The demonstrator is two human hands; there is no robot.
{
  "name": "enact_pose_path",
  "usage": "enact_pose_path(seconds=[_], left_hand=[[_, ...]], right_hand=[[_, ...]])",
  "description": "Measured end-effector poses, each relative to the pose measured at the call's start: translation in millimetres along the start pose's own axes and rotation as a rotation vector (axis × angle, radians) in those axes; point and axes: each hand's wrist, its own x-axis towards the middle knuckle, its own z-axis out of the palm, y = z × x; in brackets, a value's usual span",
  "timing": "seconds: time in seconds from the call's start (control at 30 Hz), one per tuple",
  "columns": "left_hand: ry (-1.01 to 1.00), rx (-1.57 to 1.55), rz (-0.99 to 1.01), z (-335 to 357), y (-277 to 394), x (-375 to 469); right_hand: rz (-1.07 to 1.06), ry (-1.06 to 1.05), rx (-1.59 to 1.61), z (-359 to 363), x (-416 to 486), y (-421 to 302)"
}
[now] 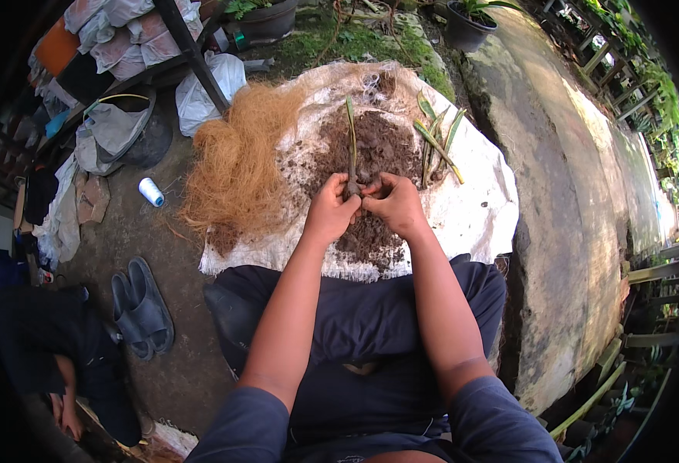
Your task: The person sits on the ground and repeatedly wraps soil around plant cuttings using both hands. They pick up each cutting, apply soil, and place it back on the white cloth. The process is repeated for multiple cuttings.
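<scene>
My left hand [334,207] pinches the base of an upright snake plant cutting [351,136], where a dark clump of soil [352,188] surrounds its foot. Close beside it, the fingers of my right hand [394,202] are bent and press at the same clump; soil clings to the fingertips. Beneath both hands a heap of moist brown soil [380,144] is spread over a white woven sack [478,214]. More long green-and-yellow snake plant leaves [440,144] lie on the sack to the right of the heap. Loose tan coconut fibre [241,168] is piled on its left side.
A spool of white thread [151,192] lies on the ground at left, near a black bucket [148,139]. Grey slide sandals [142,307] sit behind it, near another person [67,359] at lower left. Potted plants [471,26] stand at the far side; a concrete ledge [565,202] runs along the right.
</scene>
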Motion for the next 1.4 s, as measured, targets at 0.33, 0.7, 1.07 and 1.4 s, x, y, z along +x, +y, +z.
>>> enact_pose_path(seconds=[0.33, 0.7, 1.07, 1.4], left_hand=[[0.018, 0.1, -0.005, -3.3, -2.4, -2.7], [0.018, 0.054, 0.053, -8.9, -4.3, -1.9], [0.132, 0.289, 0.044, 0.3, 3.6, -8.7], [0.133, 0.311, 0.093, -2.9, -2.9, -2.8]], right_hand=[[-0.03, 0.001, -0.201, -3.3, -11.1, -9.2], [-0.04, 0.027, -0.337, -0.3, -15.2, -33.0], [-0.045, -0.03, -0.38, -5.9, -16.8, -27.7], [-0.031, 0.087, -0.385, 2.8, -13.0, -18.8]])
